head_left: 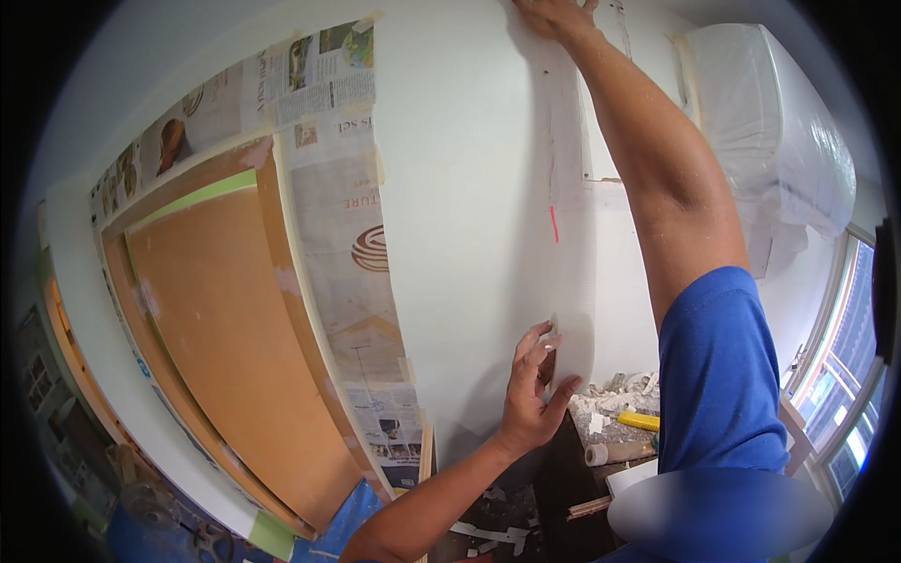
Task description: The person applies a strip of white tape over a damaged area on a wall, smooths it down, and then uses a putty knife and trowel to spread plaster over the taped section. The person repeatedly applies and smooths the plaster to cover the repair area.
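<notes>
Long strip of white mesh joint tape [572, 235] runs vertically down the white plastered wall [460, 188], centre of view. Right hand [554, 14] raised far up at the top edge, pressed flat on the tape's upper end, fingers partly cut off by the frame so grip can't be fully told. Left hand [533, 394] lower, fingers spread open, fingertips touching the tape's lower edge. Left of the tape: newspaper sheets [347, 216] taped over a brown wooden door [225, 347] with green masking tape. Right: air conditioner wrapped in clear plastic [770, 131], window [835, 375] below it. Near, under the left hand: dark table [563, 469] with debris, yellow tool [638, 420], tape roll [597, 454].
</notes>
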Available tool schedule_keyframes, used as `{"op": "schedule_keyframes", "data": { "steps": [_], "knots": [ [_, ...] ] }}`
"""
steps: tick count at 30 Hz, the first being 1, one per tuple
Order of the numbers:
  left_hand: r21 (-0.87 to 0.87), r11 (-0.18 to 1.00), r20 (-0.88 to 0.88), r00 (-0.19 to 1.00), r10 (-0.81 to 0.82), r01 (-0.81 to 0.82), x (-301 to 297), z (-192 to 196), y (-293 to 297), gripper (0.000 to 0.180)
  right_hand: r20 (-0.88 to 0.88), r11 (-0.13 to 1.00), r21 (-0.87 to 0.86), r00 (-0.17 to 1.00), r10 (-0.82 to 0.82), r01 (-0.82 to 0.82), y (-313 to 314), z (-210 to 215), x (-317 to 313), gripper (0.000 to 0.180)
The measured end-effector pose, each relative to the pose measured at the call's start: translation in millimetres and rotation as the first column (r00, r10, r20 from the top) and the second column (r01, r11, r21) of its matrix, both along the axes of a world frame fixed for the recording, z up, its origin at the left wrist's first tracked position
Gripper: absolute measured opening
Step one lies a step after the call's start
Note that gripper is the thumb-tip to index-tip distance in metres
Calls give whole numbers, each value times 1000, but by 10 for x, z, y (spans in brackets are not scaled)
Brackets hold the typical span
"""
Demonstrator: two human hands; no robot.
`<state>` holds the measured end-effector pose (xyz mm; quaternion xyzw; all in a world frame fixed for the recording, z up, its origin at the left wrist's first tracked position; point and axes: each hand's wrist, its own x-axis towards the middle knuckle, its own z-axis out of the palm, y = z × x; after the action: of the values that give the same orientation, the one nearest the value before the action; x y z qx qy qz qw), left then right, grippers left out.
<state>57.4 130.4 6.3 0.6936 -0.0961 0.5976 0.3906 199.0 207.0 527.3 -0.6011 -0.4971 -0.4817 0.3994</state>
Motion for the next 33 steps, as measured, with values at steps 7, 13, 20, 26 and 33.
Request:
{"op": "schedule_keyframes", "data": {
  "steps": [7,13,20,26,33],
  "knots": [
    [18,1000,33,999,12,-12,-7,-10,-3,63,-8,990,-94,995,-102,101,-35,-19,-170,86],
    [-4,1000,27,1000,-3,3,-10,-19,10,63,-17,996,-35,996,-87,87,21,-15,-132,86],
    [-6,1000,28,1000,5,-4,-29,-27,6,64,-90,996,-45,993,-78,74,-88,13,-251,86],
    [-13,1000,38,999,3,-2,-42,7,-2,63,-132,992,-56,984,-117,110,-188,65,-318,89],
    [-30,999,53,998,-21,22,5,-2,-13,62,-100,997,-52,993,-60,55,-43,-218,-189,94]
  ]
}}
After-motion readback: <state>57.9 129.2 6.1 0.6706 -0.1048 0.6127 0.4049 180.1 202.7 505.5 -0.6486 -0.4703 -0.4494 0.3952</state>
